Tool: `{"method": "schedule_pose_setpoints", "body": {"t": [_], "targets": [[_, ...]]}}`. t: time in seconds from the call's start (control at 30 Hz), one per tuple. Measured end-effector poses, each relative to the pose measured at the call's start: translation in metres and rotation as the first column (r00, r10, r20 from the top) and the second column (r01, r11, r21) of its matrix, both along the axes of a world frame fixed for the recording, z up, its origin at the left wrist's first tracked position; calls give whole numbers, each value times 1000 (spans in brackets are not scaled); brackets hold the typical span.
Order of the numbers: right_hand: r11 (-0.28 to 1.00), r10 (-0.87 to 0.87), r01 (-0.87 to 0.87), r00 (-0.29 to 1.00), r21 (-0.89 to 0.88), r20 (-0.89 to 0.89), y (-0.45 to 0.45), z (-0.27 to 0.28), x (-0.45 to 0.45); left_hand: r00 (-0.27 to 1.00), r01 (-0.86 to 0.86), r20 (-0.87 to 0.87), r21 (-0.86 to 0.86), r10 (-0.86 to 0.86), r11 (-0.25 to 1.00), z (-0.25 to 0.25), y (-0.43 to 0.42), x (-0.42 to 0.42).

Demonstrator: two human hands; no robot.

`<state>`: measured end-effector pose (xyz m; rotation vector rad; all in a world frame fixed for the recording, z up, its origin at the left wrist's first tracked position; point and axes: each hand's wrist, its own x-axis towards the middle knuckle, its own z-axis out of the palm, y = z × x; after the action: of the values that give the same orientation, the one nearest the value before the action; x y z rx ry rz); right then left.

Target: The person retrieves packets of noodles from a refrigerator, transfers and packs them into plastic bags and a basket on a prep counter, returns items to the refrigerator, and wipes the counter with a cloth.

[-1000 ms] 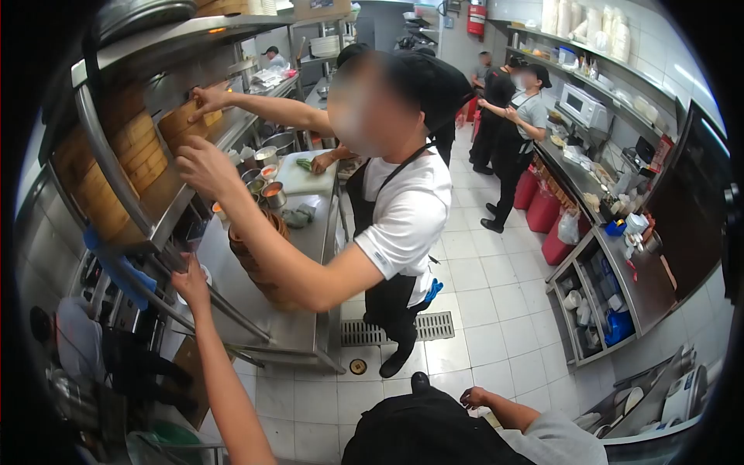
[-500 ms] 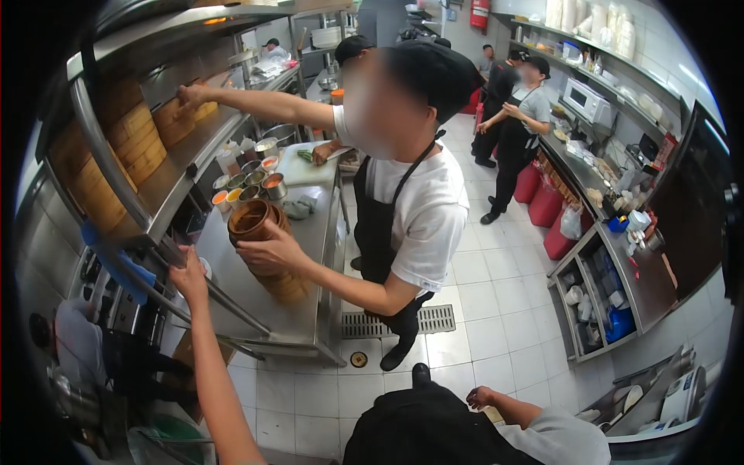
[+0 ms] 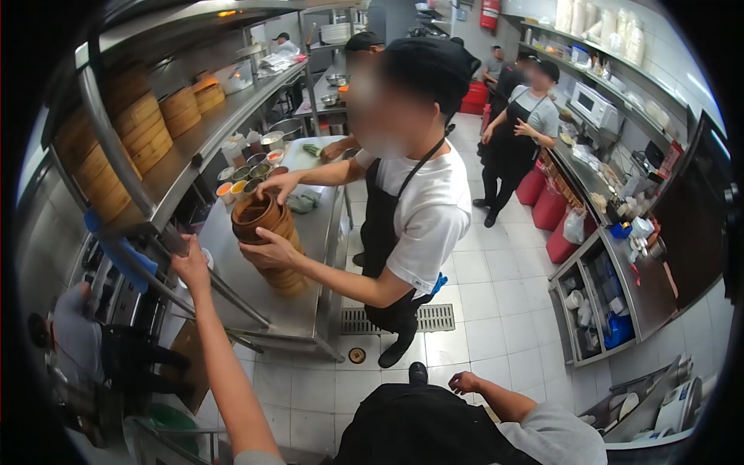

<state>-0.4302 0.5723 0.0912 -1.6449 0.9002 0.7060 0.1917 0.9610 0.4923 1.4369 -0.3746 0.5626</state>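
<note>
My left hand reaches forward with its fingers wrapped at the steel post of the shelving unit, beside the worktable. Low at my side, my right hand hangs with loosely bent fingers and nothing visible in it. In front of me, a co-worker in a white shirt has both hands on a tall stack of bamboo steamers standing on the worktable. More bamboo steamers sit on the steel shelf at the left.
Small sauce containers, a cutting board and a grey cloth lie on the worktable. Other people stand farther back. A floor drain grate lies ahead; a counter with cubbies runs along the right.
The co-worker's far hand has come down from the shelf steamers to the stack's rim. My left hand stays at the post; my right hand has shifted slightly left and up in view.
</note>
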Motion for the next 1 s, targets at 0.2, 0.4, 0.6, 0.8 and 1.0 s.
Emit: {"method": "schedule_pose_setpoints", "body": {"t": [0.2, 0.4, 0.6, 0.8, 1.0], "targets": [[743, 641, -627, 768, -233, -22, -5, -14, 9, 991, -133, -12, 70, 134, 989, -1, 0, 0], [967, 239, -198, 515, -157, 823, 73, 320, 183, 998, -55, -8, 12, 55, 998, 13, -9, -18], [652, 379, -757, 375, 44, 846, 99, 360, 283, 993, 55, -105, -4, -55, 998, 16, -3, -23], [717, 690, -674, 652, -175, 315, 50, 128, 227, 918, 331, -233, 1, -322, 944, 19, 15, -29], [340, 920, -940, 339, -33, -195, -41, 85, 137, 747, 650, -283, 119, -602, 751, 32, 31, -14]]}}
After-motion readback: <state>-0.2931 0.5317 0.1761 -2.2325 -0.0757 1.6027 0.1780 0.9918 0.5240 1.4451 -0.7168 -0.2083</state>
